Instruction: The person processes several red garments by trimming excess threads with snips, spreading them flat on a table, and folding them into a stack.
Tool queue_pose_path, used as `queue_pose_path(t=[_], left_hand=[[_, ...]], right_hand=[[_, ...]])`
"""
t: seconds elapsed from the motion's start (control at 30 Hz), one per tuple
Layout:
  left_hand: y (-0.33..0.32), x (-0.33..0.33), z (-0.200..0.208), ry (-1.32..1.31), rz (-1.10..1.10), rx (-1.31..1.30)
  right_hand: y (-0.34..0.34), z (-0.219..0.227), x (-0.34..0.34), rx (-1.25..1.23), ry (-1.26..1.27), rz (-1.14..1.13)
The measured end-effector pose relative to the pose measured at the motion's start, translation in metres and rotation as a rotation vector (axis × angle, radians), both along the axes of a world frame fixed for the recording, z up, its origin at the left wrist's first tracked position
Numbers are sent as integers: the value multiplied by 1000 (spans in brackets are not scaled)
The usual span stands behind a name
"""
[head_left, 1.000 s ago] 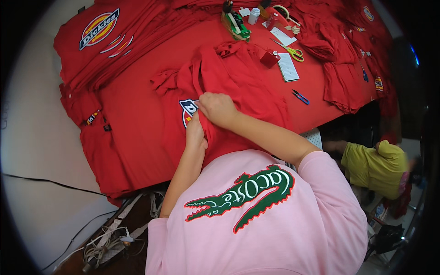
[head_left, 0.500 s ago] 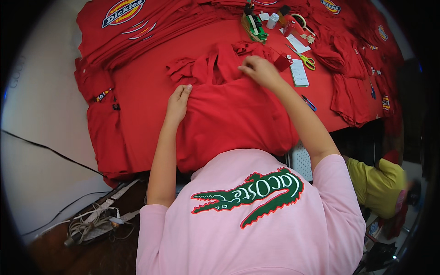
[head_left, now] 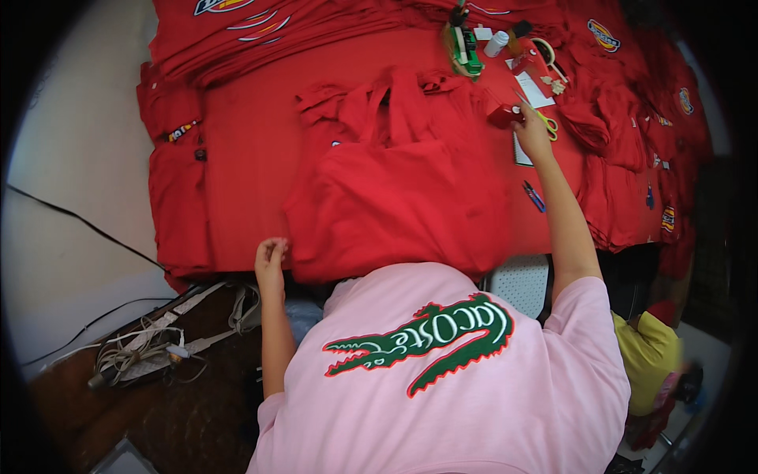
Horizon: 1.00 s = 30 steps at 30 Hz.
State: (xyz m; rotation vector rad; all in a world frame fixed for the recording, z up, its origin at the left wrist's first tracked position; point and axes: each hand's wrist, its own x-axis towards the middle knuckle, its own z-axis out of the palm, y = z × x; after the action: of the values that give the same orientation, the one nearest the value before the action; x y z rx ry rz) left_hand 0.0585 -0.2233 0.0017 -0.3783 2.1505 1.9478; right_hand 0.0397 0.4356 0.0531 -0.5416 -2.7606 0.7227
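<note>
A red garment [head_left: 395, 201] lies bunched and partly folded on the red-covered table in front of me, its strap-like folds toward the far side. My left hand [head_left: 272, 254] hangs just beyond its lower left edge, fingers loosely curled and apart, with nothing visible in them. Stretched out to the far right, my right hand [head_left: 534, 133] has its thumb and fingers closed at the edge of a small red box [head_left: 503, 118]. Yellow-handled scissors [head_left: 550, 125] lie partly behind that hand, and a spiral notepad [head_left: 521, 153] is partly covered by it.
Blue pens [head_left: 534, 197] lie near the notepad. A green tape dispenser [head_left: 464, 51] and a white bottle [head_left: 496, 43] stand at the back. Red garment stacks [head_left: 175, 205] flank the table. Tangled cables [head_left: 142, 355] lie lower left. A person in yellow [head_left: 649, 359] is at right.
My right hand has left the garment and reached right to the small red box. My left hand has let go of the garment and dropped nearer to me. The whole view has shifted slightly.
</note>
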Motion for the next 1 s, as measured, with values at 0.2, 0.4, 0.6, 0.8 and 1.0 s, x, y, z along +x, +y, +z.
queue_pose_path(t=[0.2,0.4,0.6,0.8,1.0], left_hand=[[8,43,-16,-15,-36,-63],[16,65,-7,11,-70,-458],[-18,105,-40,-91,57,-336],[-1,103,2,48,113,-277],[93,102,115,373,-146,-406]], right_hand=[[41,1,-43,135,171,-152],[92,11,-88,183,166,-314],[87,-13,-132,202,92,-162],[26,27,-86,309,337,-146],[-226,103,47,-491,242,815]])
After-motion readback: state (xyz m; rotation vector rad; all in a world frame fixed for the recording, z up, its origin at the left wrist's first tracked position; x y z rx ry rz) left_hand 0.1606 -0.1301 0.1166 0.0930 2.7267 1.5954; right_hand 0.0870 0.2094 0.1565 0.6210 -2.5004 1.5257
